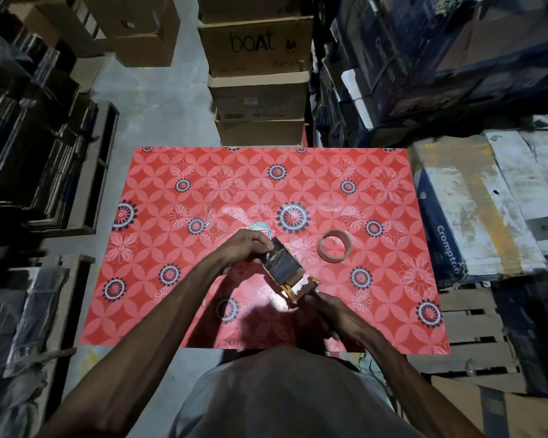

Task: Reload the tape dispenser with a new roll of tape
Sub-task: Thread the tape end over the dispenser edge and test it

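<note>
Over our red floral table [178, 317], both hands grip the tape dispenser [290, 273]: left hand [247, 248] its far end, right hand [332, 311] its handle; an empty tape core [333, 245] lies just beyond.

- Floor [159, 99]: bare grey concrete, dim light overall.
- Desk [159, 197]: red top with a floral pattern, bright glare patch near its front edge.
- Beyond the far edge: stack of brown cardboard boxes [260, 74], one marked "boAt".
- Left: dark shelving [54, 159] packed with stock.
- Right: worn Crompton cartons [475, 210] sitting on wooden pallets [475, 330].
</note>
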The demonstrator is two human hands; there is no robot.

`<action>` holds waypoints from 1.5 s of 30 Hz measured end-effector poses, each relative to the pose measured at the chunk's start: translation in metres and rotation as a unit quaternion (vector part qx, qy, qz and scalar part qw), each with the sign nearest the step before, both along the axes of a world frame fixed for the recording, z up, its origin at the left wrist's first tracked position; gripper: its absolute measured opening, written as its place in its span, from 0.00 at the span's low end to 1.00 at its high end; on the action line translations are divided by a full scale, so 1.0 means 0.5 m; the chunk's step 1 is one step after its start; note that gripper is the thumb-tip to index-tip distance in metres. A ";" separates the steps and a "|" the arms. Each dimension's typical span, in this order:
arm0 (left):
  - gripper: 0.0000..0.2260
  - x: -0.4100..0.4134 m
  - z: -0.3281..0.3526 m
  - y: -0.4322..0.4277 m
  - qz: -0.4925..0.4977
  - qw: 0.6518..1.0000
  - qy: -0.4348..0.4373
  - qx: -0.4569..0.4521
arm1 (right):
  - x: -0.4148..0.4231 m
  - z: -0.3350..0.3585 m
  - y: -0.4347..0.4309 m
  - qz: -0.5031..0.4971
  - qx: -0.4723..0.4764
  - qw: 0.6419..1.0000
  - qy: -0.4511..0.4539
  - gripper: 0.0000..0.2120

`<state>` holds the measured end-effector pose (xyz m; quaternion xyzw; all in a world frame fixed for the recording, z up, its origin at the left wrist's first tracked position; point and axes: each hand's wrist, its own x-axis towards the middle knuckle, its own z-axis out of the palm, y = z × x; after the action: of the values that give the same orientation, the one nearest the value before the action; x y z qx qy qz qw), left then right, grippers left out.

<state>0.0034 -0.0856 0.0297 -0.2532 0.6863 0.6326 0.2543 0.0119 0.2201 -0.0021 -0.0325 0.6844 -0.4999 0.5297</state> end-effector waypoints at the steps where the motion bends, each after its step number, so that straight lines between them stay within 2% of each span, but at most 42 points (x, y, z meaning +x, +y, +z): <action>1: 0.09 0.001 -0.001 -0.004 0.001 1.000 -0.001 -0.006 | -0.002 0.005 -0.002 0.006 0.005 1.000 0.016 0.25; 3: 0.08 0.004 -0.002 -0.009 -0.023 0.999 0.007 -0.036 | -0.007 0.007 -0.006 0.021 0.032 0.998 0.045 0.37; 6: 0.07 0.012 -0.001 -0.016 -0.037 0.998 0.009 -0.046 | -0.009 0.001 -0.013 0.045 0.064 0.993 0.082 0.44; 9: 0.07 0.017 -0.002 -0.020 -0.035 0.999 0.008 -0.036 | -0.012 -0.001 -0.018 0.076 0.102 0.979 0.160 0.44; 12: 0.07 0.016 0.006 -0.013 -0.045 0.998 0.016 -0.039 | -0.017 0.007 -0.026 0.085 0.136 0.967 0.196 0.33; 13: 0.07 0.016 0.006 -0.011 -0.045 0.998 0.015 -0.040 | -0.022 0.010 -0.031 0.088 0.161 0.961 0.207 0.33; 16: 0.08 0.027 0.002 -0.006 -0.034 0.999 0.004 -0.022 | -0.032 0.022 -0.046 0.111 0.246 0.930 0.249 0.45; 19: 0.09 0.028 0.001 -0.003 -0.022 0.999 0.014 -0.025 | -0.034 0.026 -0.049 0.107 0.271 0.914 0.283 0.45; 22: 0.07 0.018 0.010 0.004 -0.031 0.999 0.018 -0.033 | -0.035 0.030 -0.043 0.096 0.240 0.935 0.243 0.42; 24: 0.06 0.010 0.019 0.006 -0.039 0.998 0.023 -0.037 | -0.031 0.028 -0.034 0.041 0.165 0.969 0.182 0.37; 26: 0.06 0.002 0.026 0.001 -0.050 0.998 0.024 -0.039 | -0.025 0.033 -0.026 -0.014 0.095 0.988 0.125 0.31; 28: 0.05 -0.004 0.030 -0.006 -0.073 0.996 0.033 -0.038 | -0.025 0.043 -0.022 -0.060 0.042 0.994 0.079 0.30; 31: 0.04 -0.010 0.035 -0.017 -0.090 0.993 0.067 -0.036 | -0.033 0.055 -0.016 -0.087 0.018 0.994 0.067 0.19; 34: 0.13 -0.019 0.047 -0.035 -0.033 0.996 0.069 -0.047 | -0.032 0.053 0.003 -0.106 -0.015 0.993 0.039 0.19; 38: 0.14 -0.017 0.055 -0.051 -0.004 0.999 0.036 -0.021 | -0.035 0.053 0.022 -0.112 0.006 0.990 0.083 0.17; 41: 0.11 -0.002 0.056 -0.045 0.019 0.998 -0.014 0.065 | -0.040 0.066 0.021 -0.090 0.016 0.988 0.123 0.22; 45: 0.17 0.019 0.039 -0.031 0.093 0.979 -0.042 0.179 | -0.043 0.063 0.023 -0.088 0.030 0.981 0.172 0.27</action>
<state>0.0132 -0.1014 0.0494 -0.2929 0.5241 0.7548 0.2642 -0.0095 0.2318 0.0292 -0.0422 0.7801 -0.5107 0.3590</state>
